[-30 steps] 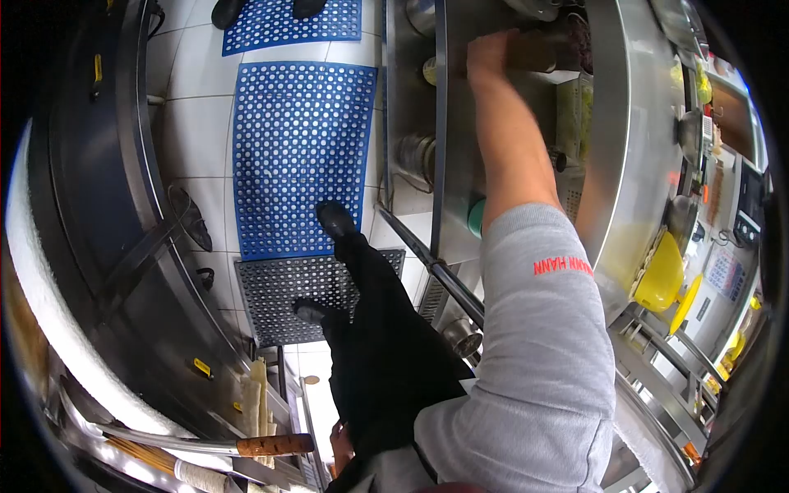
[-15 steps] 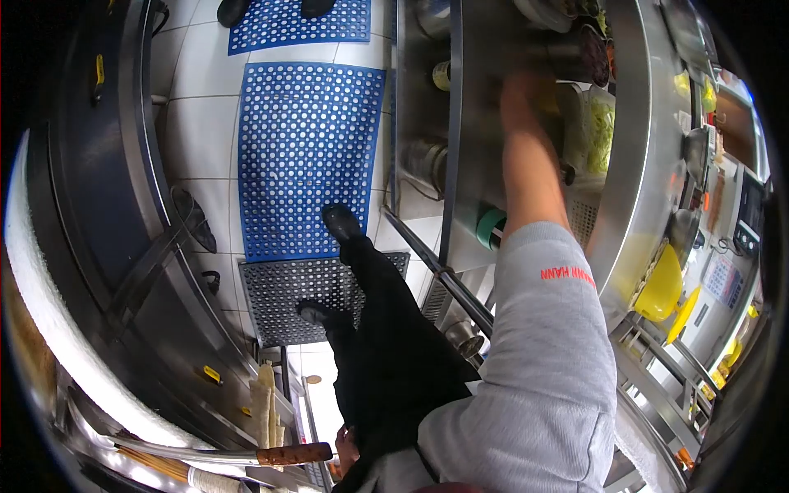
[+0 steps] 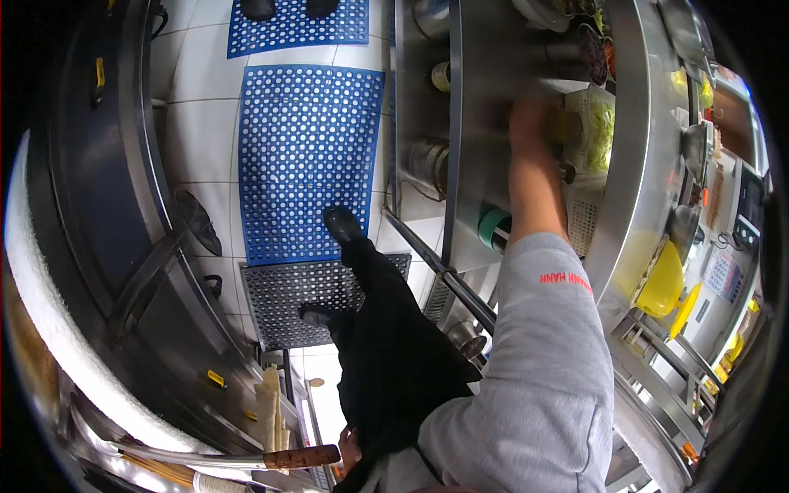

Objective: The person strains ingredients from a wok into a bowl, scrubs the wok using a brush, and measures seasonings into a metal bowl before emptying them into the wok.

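Note:
My right hand (image 3: 536,123) is stretched out over the steel counter and smeared by motion, so its fingers cannot be made out. Close beside it stands a clear container of shredded green vegetable (image 3: 601,135). Something dull and brownish lies by the fingers, too blurred to name. Low beside my body, only part of my left hand (image 3: 349,448) shows, near the end of a wooden handle (image 3: 302,457) on a long blade; its fingers are mostly hidden.
Steel counter edge (image 3: 629,164) runs along the right, with yellow bowls (image 3: 662,283) beyond. A green-rimmed round container (image 3: 493,226) sits under my forearm. Blue perforated mat (image 3: 308,156) and black mat (image 3: 288,300) cover the floor. Another person's shoes (image 3: 259,10) stand ahead. Dark drawer fronts line the left.
My right hand has drawn back slightly toward me, nearer the shredded vegetable container. The other person's shoes show a little more fully at the top.

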Tool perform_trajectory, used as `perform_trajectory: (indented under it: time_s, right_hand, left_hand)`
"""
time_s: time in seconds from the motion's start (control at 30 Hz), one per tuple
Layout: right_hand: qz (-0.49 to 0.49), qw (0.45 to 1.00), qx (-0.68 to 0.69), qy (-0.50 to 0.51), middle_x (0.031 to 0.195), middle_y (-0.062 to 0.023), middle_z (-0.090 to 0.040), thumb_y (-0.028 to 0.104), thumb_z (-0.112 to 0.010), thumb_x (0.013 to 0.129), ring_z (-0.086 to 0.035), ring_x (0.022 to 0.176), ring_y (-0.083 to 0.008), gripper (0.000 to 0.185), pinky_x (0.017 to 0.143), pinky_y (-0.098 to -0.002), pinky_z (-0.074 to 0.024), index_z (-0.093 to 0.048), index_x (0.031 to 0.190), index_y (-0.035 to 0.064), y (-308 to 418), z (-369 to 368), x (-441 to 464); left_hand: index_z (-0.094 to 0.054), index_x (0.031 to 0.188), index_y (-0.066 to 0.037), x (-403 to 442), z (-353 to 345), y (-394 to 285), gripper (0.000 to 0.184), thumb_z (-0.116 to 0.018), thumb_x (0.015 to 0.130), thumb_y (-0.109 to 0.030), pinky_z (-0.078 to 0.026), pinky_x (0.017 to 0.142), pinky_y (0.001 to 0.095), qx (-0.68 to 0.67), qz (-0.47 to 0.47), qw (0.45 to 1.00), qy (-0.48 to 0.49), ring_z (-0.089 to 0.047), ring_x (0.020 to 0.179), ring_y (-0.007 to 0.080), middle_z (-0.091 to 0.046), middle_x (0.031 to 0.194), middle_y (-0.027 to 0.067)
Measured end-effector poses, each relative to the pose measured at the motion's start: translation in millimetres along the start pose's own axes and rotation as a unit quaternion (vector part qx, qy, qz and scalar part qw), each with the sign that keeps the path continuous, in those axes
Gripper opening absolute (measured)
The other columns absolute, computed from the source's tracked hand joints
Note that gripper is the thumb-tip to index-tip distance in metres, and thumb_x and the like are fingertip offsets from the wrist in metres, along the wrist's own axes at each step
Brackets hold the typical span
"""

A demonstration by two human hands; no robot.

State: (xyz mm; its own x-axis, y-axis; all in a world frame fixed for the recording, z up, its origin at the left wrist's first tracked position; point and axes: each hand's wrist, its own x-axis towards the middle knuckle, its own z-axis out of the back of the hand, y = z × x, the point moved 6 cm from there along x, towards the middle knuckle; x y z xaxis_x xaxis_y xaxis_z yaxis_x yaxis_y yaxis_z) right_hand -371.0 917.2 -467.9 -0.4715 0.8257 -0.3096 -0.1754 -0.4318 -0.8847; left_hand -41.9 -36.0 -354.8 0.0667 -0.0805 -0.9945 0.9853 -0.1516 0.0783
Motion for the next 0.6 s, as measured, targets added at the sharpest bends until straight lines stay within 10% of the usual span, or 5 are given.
perform_trajectory:
  time_s: [0.2,0.47,0.6]
  right_hand:
    - [0.099,0.995,0.027,-0.005,0.129,-0.0144,-0.061,0.024,-0.053,0.096,-0.057,0.120,-0.0328,0.034,0.098,-0.0570,-0.0436,-0.064,0.125,0.0105,21,54,-18]
    - [0.229,0.902,0.360,-0.062,0.120,-0.0191,-0.065,0.032,-0.057,0.092,-0.061,0.112,-0.0395,0.034,0.088,-0.0496,-0.0522,-0.063,0.115,0.0080,37,251,-149]
    - [0.275,0.728,0.526,-0.343,0.102,-0.0183,-0.071,0.028,-0.063,0.090,-0.066,0.098,-0.0382,0.030,0.085,-0.0453,-0.0514,-0.070,0.107,0.0041,-23,321,-257]
  left_hand:
    - [-0.052,0.135,0.002,-23,-25,-58,0.061,-0.067,0.091,-0.037,-0.049,0.087,0.0374,0.335,-0.067,0.938,-0.056,-0.063,0.095,0.0256,-0.067,0.112,0.0193]
    - [-0.046,0.143,-0.003,-58,-6,-65,0.074,-0.060,0.086,-0.047,-0.034,0.113,0.0424,0.321,-0.169,0.917,-0.163,-0.048,0.132,0.0352,-0.051,0.141,0.0250]
    - [-0.054,0.136,-0.003,-109,11,-76,0.068,-0.062,0.085,-0.046,-0.044,0.105,0.0408,0.258,-0.247,0.920,-0.161,-0.058,0.121,0.0354,-0.061,0.130,0.0216]
